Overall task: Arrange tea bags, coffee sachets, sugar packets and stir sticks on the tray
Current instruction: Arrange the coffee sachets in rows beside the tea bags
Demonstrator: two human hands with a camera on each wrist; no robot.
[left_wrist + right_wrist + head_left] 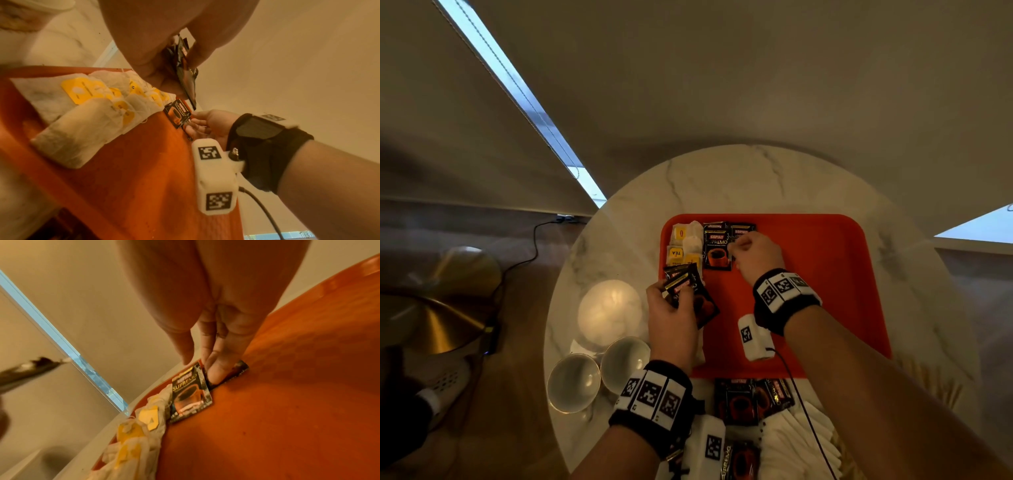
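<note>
A red tray (825, 291) lies on a round marble table (756, 171). White tea bags with yellow tags (683, 246) are bunched in its far left corner. Beside them lies a black coffee sachet (717, 251), face up. My right hand (753, 255) rests its fingertips (218, 369) on a second coffee sachet (239, 368) just to the right, thumb held apart. My left hand (671, 308) hovers over the tray's left edge and grips a fan of several black coffee sachets (690, 294). In the left wrist view those held sachets (185, 68) stand on edge above the tea bags (92, 105).
Two glass cups (573, 382) and a glowing globe lamp (609, 308) stand left of the tray. More coffee sachets (743, 397) and white packets (801, 442) lie at the table's near edge. Pale sticks (931, 380) show faintly at the right. The tray's right half is bare.
</note>
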